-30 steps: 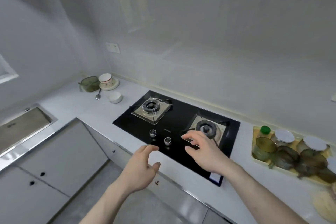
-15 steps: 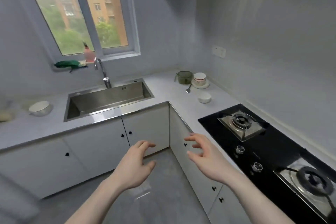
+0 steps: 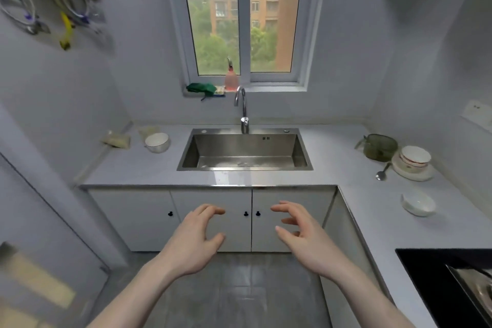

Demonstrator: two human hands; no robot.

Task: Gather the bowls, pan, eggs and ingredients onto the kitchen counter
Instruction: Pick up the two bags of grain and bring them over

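Note:
My left hand point(image 3: 195, 238) and my right hand point(image 3: 302, 234) hover side by side in front of the sink cabinet doors, fingers loosely spread, holding nothing. A white bowl point(image 3: 157, 142) stands on the counter point(image 3: 343, 168) left of the sink, beside two pale bags of ingredients point(image 3: 117, 140). On the right counter a patterned bowl point(image 3: 415, 156) sits on a plate, with a green lidded container point(image 3: 380, 147) behind it, a spoon point(image 3: 382, 172) beside it and a small white bowl point(image 3: 418, 204) nearer me.
A steel sink point(image 3: 245, 150) with a tap lies under the window. A pink bottle point(image 3: 231, 78) and a green cloth sit on the sill. The black hob point(image 3: 436, 282) is at the lower right. Utensils hang on the left wall.
The view has swung left from the hob to face the sink and window. Both hands stayed raised and empty in front of me.

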